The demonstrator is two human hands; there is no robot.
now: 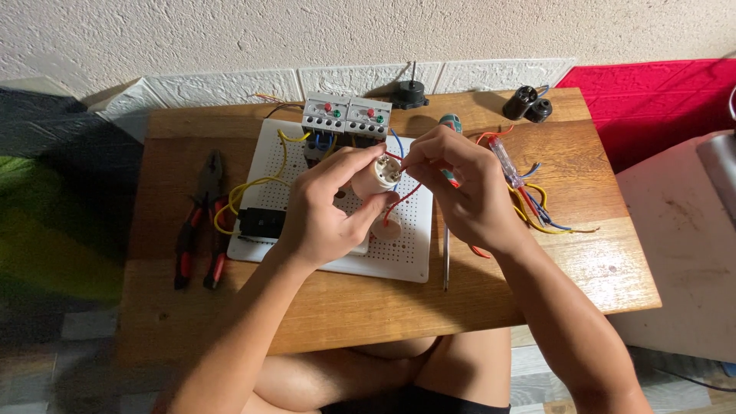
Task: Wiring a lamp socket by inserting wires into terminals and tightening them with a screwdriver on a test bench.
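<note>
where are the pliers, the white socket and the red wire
pliers (201, 230): head view, on the red-and-black handles
white socket (376, 176): head view, on its round body
red wire (405, 196): head view, on the stretch below the socket

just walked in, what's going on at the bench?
A person sits at a small wooden table. The left hand holds a cream cylindrical lamp socket above a white perforated board. The right hand pinches a red wire at the socket's end. Red-handled pliers lie to the left.
</note>
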